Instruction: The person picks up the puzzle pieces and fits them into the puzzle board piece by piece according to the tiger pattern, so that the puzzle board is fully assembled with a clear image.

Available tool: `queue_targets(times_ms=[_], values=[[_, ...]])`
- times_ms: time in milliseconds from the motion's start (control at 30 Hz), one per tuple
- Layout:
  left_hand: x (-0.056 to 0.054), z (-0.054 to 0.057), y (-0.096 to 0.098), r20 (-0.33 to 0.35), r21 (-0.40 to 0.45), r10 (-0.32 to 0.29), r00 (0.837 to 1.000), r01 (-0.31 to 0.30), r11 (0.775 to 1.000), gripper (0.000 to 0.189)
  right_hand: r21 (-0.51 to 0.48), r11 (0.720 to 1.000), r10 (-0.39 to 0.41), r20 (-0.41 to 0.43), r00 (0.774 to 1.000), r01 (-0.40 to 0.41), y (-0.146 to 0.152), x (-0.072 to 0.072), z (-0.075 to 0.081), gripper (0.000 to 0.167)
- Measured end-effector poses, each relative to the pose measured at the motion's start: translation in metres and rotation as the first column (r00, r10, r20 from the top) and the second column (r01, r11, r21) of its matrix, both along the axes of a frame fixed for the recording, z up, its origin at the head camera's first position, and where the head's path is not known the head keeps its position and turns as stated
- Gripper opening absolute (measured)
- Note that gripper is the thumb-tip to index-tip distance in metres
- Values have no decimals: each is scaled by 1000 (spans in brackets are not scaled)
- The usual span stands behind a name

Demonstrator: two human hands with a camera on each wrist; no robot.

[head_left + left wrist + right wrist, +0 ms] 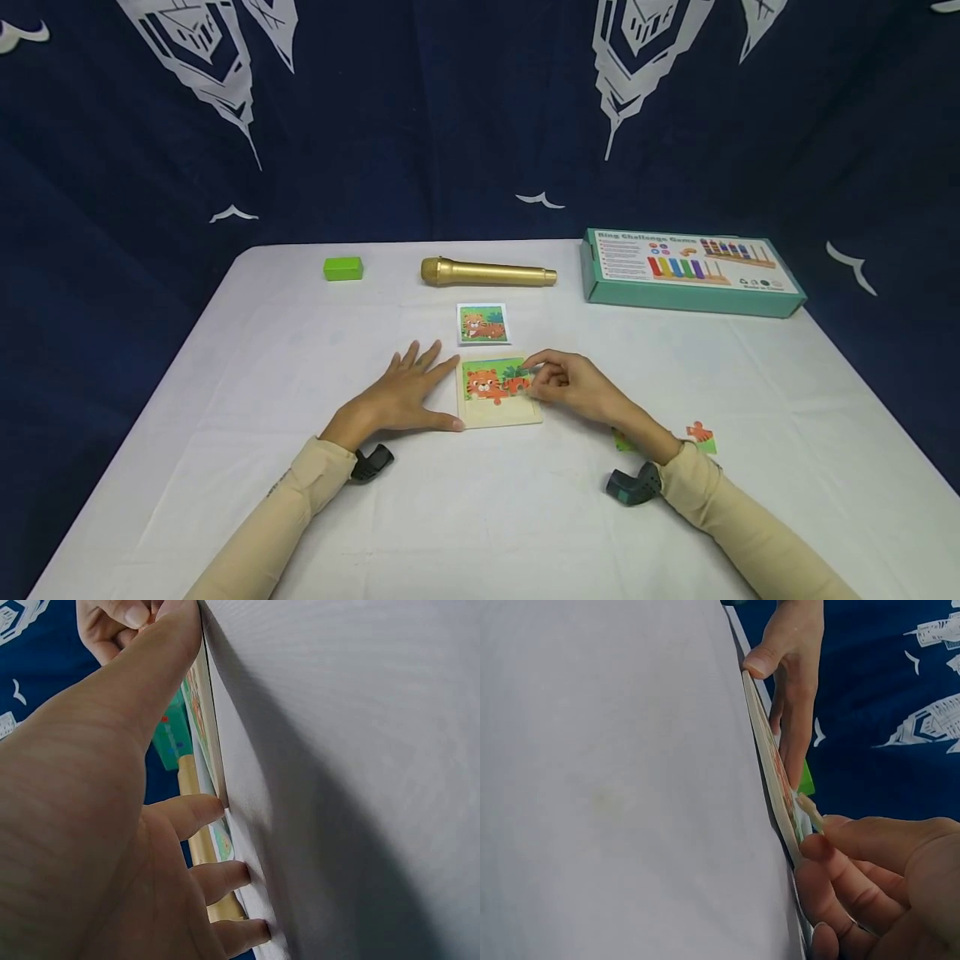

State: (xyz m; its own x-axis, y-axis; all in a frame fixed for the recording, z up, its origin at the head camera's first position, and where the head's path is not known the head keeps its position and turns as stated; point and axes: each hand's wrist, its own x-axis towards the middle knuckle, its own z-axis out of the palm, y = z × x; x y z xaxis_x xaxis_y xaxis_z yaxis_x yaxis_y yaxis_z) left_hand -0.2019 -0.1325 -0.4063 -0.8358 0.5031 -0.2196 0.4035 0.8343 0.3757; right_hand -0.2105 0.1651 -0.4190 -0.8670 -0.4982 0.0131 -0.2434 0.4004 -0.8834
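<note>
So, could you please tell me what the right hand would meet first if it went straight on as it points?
Probably the puzzle board, at the fingertips of the right hand; whether they touch it is unclear.

The green box (693, 273) at the back of the counter (480, 517) has words on its white label (684, 259) that say "Ring Challenge Game." The smaller words under them are too tiny and fuzzy to read. So are the dark marks on the left sleeve (273, 517).
</note>
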Motion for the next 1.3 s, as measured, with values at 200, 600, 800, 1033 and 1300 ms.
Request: queue_targets(times_ms=[200, 600, 800, 1033, 1300], values=[[0, 0, 0, 2, 1, -4, 1000, 3, 1000, 104, 24, 1000, -3, -32, 999, 4, -3, 2, 0, 30], [-1, 1, 0, -3, 1, -10, 1000, 10, 1000, 104, 79, 996, -27, -94, 995, 34, -8, 1, -4, 30], [-1, 0, 0, -2, 1, -9, 1000, 9, 1000, 104, 120, 992, -25, -163, 986, 45, -8, 3, -5, 28], [-1, 0, -1, -4, 2, -13, 1000, 13, 1000, 104, 191, 979, -25, -221, 975, 68, -8, 5, -4, 29], [-1, 0, -1, -4, 0, -12, 1000, 12, 1000, 104, 219, 974, -6, -233, 972, 59, -8, 5, -2, 33]])
